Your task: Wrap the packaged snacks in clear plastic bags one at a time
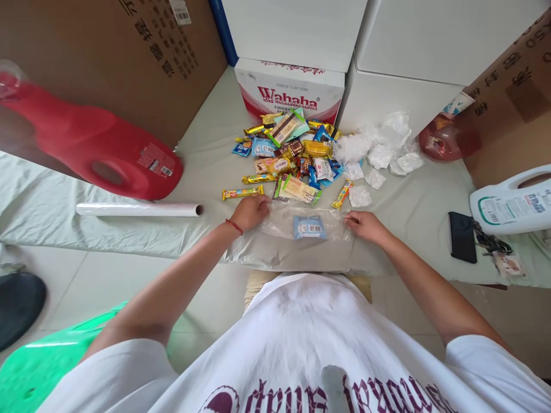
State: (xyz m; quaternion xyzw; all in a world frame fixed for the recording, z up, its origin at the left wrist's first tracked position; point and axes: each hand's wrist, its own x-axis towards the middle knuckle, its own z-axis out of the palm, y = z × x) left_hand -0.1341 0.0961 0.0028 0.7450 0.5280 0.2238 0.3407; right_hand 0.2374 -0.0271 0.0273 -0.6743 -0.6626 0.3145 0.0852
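A sheet of clear plastic film lies spread on the cloth-covered table in front of me. On it rests a small light-blue snack packet. My left hand, with a red cord at the wrist, pinches the film's left edge. The right edge is gripped by my right hand, fingers closed. Just beyond the film is a pile of wrapped snacks in yellow, blue, brown and green. Several crumpled film-wrapped bundles sit to the right of that pile.
A white film roll and a red jug lie on the left. Behind the snacks stands a Wahaba-style printed carton. On the right are a phone, keys and a white bottle. A green plastic stool stands below.
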